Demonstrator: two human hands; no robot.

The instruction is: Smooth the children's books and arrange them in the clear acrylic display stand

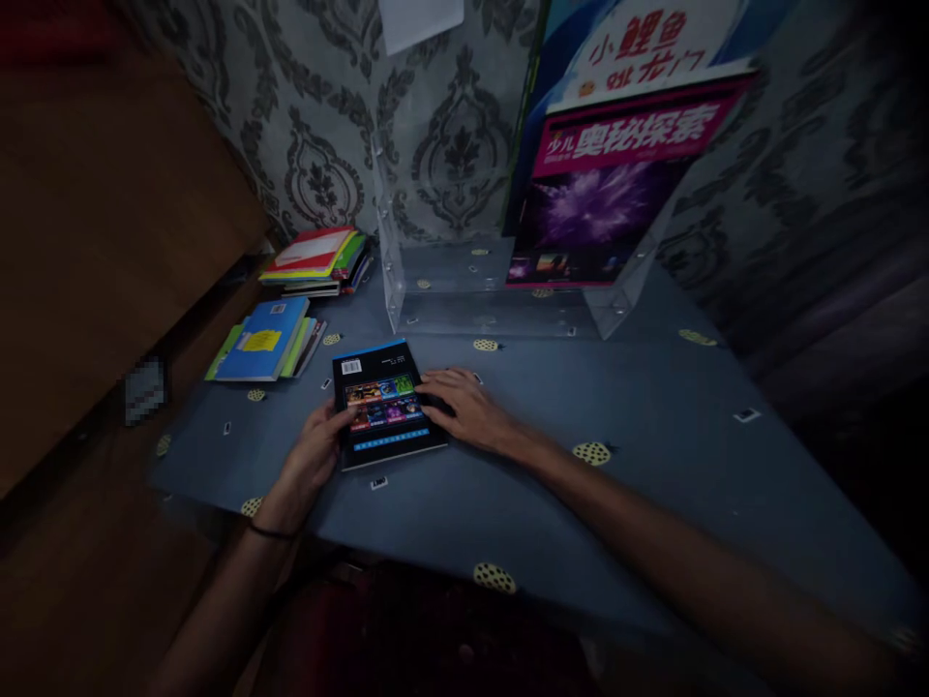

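Note:
A black book [384,450] lies on the blue tablecloth with its back cover up, showing a barcode, two rows of small coloured pictures and a blue strip. At its left edge, my left hand [315,445] is closed on it, the thumb on the cover and the other fingers partly hidden. From the opposite side, my right hand [468,411] lies low over the cloth, its fingers stretched out and apart, the tips touching the right edge of the cover. A dark band circles my left wrist.
Behind the book stands a clear acrylic rack [392,261], holding a magenta-and-purple book [595,203] and a larger blue book [558,58] at its right. Two book piles sit at the left, one topped by a blue book [265,334], the other by a red one [312,247]. Patterned wallpaper rises behind.

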